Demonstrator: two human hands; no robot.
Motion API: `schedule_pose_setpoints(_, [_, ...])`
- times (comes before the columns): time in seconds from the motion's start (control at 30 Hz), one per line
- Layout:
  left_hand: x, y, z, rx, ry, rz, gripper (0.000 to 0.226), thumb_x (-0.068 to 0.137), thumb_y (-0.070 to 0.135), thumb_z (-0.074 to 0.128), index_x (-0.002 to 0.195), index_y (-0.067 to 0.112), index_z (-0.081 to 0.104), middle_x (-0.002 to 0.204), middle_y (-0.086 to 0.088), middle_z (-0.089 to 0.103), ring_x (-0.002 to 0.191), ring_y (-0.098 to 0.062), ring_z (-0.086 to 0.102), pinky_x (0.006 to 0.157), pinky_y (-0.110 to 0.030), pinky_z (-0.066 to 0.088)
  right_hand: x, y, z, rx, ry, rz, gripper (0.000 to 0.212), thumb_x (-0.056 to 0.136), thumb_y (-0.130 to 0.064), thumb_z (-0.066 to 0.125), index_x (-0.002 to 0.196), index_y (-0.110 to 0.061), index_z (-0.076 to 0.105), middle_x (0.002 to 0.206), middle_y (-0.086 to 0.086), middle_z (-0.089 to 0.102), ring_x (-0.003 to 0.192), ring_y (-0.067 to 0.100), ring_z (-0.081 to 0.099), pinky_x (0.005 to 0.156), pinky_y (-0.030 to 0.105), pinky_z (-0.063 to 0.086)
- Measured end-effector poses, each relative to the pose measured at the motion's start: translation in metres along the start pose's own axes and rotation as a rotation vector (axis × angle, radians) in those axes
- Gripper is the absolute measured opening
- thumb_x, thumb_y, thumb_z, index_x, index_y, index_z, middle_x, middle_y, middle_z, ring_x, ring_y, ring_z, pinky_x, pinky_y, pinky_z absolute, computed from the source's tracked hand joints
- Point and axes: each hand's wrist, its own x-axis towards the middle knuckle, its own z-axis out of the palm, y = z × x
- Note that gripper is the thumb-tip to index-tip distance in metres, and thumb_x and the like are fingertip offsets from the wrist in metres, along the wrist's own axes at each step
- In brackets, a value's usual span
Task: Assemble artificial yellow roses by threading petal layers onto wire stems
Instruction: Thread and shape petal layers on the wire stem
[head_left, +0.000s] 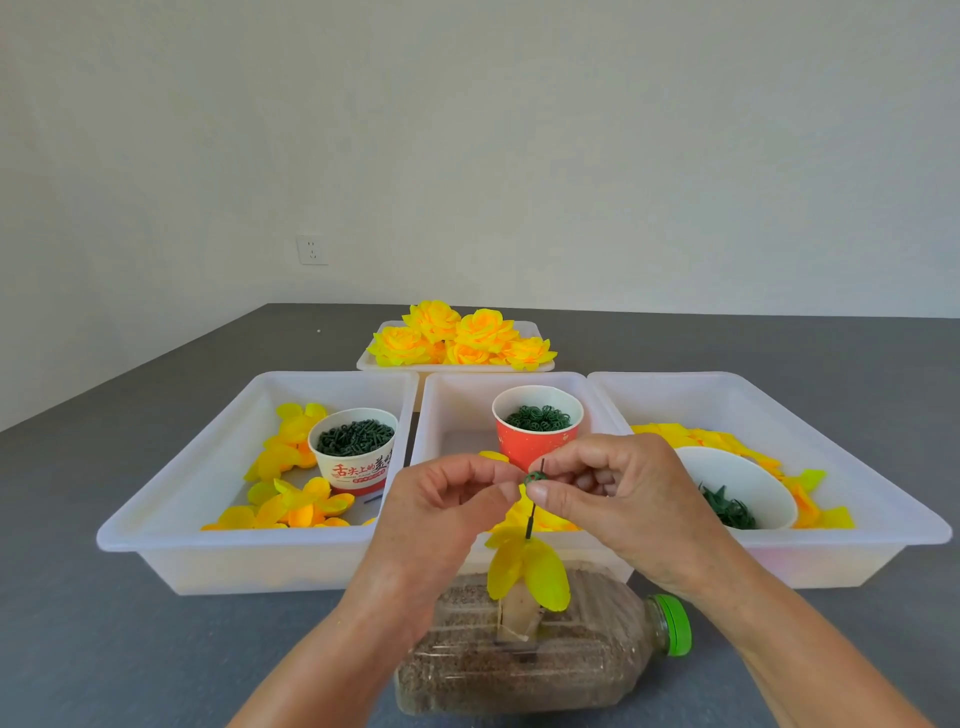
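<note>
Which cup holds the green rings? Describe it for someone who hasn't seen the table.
Three white trays sit side by side; take the middle tray. The red paper cup stands toward its back, just behind the hands, filled with small green rings. The other cup, in the left tray, is white with red lettering.

A plain room set up as a small handcraft workstation, more a home or piecework space than a factory. A bare off-white wall (519, 130) fills the view toward 12 o'clock, with one wall socket (312, 250) low at about 11 o'clock. The grey tabletop (130, 649) carries white plastic trays (171, 540) of sorted parts: yellow petal layers (291, 506), paper cups (358, 457) of small green pieces, and, in the far tray at 12 o'clock, finished yellow roses (457, 335). A reused plastic bottle (571, 660) filled with grainy material lies nearest, at 6 o'clock.
</note>
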Motion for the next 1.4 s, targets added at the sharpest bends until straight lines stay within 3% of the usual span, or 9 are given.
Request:
schedule_pose_setpoints(0.07, [-0.001,0.001,0.000,-0.001,-0.014,-0.003,0.010,0.077,0.013,0.068,0.071,0.017,0.075,0.073,-0.002,0.072,0.066,-0.007,0.061,0.064,-0.016,0.051,0.000,0.001,-0.001,0.006,-0.025,0.011,0.011,0.071,-0.020,0.079,0.075,-0.027,0.074,0.072,0.001,0.071,0.062,0.012,0.059,0.061,0.028,0.052])
schedule_pose_setpoints(0.17, [-0.002,0.003,0.000,0.008,-0.029,-0.009,0.010,0.070,0.025,0.068,0.072,0.020,0.076,0.073,-0.001,0.072,0.066,-0.009,0.061,0.065,-0.018,0.052,0.000,0.003,0.000,0.010,-0.084,0.025,0.014,0.070,-0.012,0.080,0.077,-0.022,0.074,0.069,0.000,0.070,0.058,-0.001,0.056,0.058,0.016,0.047])
schedule_pose_setpoints(0.33, [-0.001,0.002,0.001,0.038,-0.030,-0.030,0.018,0.080,0.002,0.066,0.071,0.016,0.073,0.069,0.001,0.071,0.063,-0.004,0.061,0.060,-0.015,0.050,-0.003,0.009,0.001,0.015,-0.120,0.054,0.020,0.069,-0.011,0.081,0.071,-0.031,0.074,0.071,-0.003,0.071,0.060,-0.003,0.058,0.060,0.014,0.047])
schedule_pose_setpoints(0.63, [-0.003,-0.004,0.000,0.117,-0.023,-0.043,0.010,0.075,-0.004,0.070,0.077,0.005,0.071,0.080,-0.015,0.068,0.071,-0.012,0.062,0.066,-0.016,0.052,-0.010,0.014,0.006,-0.001,-0.151,0.105,0.017,0.071,-0.010,0.079,0.079,-0.025,0.075,0.072,-0.004,0.072,0.061,-0.003,0.058,0.062,0.018,0.049])
schedule_pose_setpoints(0.83, [-0.004,-0.001,0.000,0.159,-0.018,-0.014,0.021,0.073,-0.010,0.070,0.073,0.011,0.070,0.070,-0.006,0.066,0.065,-0.010,0.059,0.061,-0.015,0.050,-0.011,0.011,0.005,0.092,-0.118,0.126,0.018,0.072,-0.004,0.077,0.079,-0.020,0.074,0.074,0.000,0.073,0.062,0.000,0.062,0.060,0.015,0.051])
schedule_pose_setpoints(0.97, [-0.006,-0.002,-0.001,0.253,-0.001,0.022,0.021,0.073,0.000,0.074,0.068,0.020,0.073,0.077,-0.016,0.070,0.072,-0.025,0.061,0.075,-0.037,0.054,-0.011,0.010,0.005,0.050,-0.124,0.117,0.013,0.073,-0.008,0.077,0.073,-0.021,0.074,0.073,-0.002,0.073,0.067,0.005,0.062,0.067,0.023,0.052])
schedule_pose_setpoints(1.07, [-0.006,-0.002,-0.001,0.350,0.011,0.046,0.019,0.073,0.005,0.075,0.066,0.022,0.074,0.075,-0.014,0.071,0.079,-0.040,0.063,0.079,-0.050,0.051,-0.011,0.010,0.005,0.028,-0.124,0.116,0.011,0.072,-0.010,0.078,0.071,-0.021,0.074,0.071,-0.004,0.072,0.066,0.002,0.060,0.066,0.021,0.051])
schedule_pose_setpoints(1.17, [-0.006,-0.001,-0.002,0.432,0.001,0.065,0.020,0.074,0.006,0.075,0.066,0.025,0.073,0.073,-0.008,0.071,0.078,-0.035,0.064,0.078,-0.050,0.052,-0.008,0.008,0.004,0.035,-0.148,0.139,0.014,0.071,-0.008,0.079,0.067,-0.020,0.072,0.065,-0.006,0.070,0.060,-0.002,0.058,0.061,0.014,0.048])
schedule_pose_setpoints(1.4, [-0.005,0.000,-0.004,0.675,-0.047,0.128,0.022,0.075,0.014,0.073,0.062,0.030,0.069,0.072,0.005,0.068,0.073,-0.009,0.062,0.075,-0.030,0.050,-0.004,0.005,0.005,0.013,-0.211,0.213,0.019,0.070,-0.004,0.079,0.061,-0.019,0.071,0.059,-0.006,0.067,0.055,-0.001,0.057,0.057,0.013,0.047])
